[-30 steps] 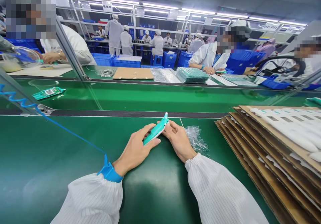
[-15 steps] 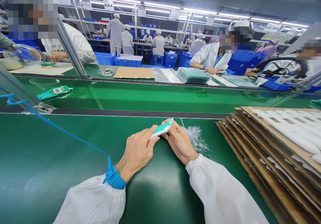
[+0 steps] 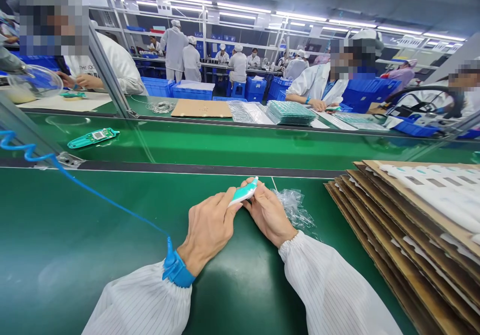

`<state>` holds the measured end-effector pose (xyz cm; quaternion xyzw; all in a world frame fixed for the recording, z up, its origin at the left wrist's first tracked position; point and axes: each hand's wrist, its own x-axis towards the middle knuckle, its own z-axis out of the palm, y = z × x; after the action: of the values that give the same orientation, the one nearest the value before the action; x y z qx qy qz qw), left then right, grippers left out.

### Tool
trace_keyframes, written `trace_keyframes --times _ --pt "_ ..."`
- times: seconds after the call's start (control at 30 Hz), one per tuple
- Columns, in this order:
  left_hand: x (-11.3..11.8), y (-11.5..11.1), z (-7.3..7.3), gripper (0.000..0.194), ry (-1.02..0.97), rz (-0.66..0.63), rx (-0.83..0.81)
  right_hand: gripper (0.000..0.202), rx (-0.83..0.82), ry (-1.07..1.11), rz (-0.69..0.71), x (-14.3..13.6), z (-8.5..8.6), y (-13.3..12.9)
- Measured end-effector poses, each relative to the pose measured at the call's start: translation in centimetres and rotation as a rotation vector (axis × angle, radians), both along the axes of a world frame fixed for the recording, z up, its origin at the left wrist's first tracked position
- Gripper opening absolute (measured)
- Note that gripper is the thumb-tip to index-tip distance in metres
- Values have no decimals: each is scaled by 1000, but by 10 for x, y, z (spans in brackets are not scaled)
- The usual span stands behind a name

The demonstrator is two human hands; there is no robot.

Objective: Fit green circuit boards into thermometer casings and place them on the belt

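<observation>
A small white and teal device point(image 3: 243, 192) is held between both hands above the green work surface point(image 3: 112, 255), its narrow tip pointing up and to the right. My left hand point(image 3: 209, 225), with a blue strap point(image 3: 178, 271) on its wrist, grips the lower left end. The fingers of my right hand point(image 3: 270, 214) are closed around the tip end. Crumpled clear plastic bags point(image 3: 296, 207) lie just right of my right hand.
Stacked cardboard sheets point(image 3: 375, 230) with white and teal parts point(image 3: 431, 180) stand at the right. A teal part with a circuit board point(image 3: 93, 138) lies on the green belt point(image 3: 210, 147) beyond a dark rail. A coiled blue cord point(image 3: 108, 202) runs left. Co-workers sit across the belt.
My left hand has shifted slightly right along the device, covering more of its lower end. The teal circuit-board part on the belt has moved right. The blue cord hangs differently.
</observation>
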<state>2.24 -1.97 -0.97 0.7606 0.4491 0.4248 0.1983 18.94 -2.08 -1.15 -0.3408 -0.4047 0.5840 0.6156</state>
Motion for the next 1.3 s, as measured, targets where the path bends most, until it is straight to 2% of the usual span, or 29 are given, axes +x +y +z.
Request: trace_keyframes --times 0.13,0.3,0.4,0.5,0.63,0.7,0.87,0.97,1.13,1.17,1.2,1.3 --pt "1 0 -2 38 59 4 61 40 -3 83 22 1 -1 1" --pt "2 -2 -4 35 253 65 314 34 14 128 14 0 0 -2" --pt "3 -3 -4 34 288 71 376 31 16 141 2 0 -1 -2" --pt "4 -5 1 35 296 62 260 32 -10 138 -10 1 -2 -1" --pt "3 -5 13 35 108 -15 -214 36 -54 84 47 2 -3 1" --pt "2 -3 19 31 15 -53 -382 35 -44 49 96 2 -3 1" --pt "1 -3 25 18 116 -19 -350 36 1 -9 75 0 -5 -1" --pt "-2 -2 30 22 57 -42 -389 37 22 -67 54 -1 -8 -1" --pt "-4 7 30 50 -282 -266 -877 42 -47 -112 2 0 -10 0" --pt "-4 9 26 54 -329 -261 -901 41 -45 -118 27 0 -9 0" --pt "-3 11 22 55 -365 -239 -853 41 -33 -132 71 -1 -8 0" --pt "0 13 6 37 -363 -151 -472 55 -2 -193 206 -5 -5 -2"
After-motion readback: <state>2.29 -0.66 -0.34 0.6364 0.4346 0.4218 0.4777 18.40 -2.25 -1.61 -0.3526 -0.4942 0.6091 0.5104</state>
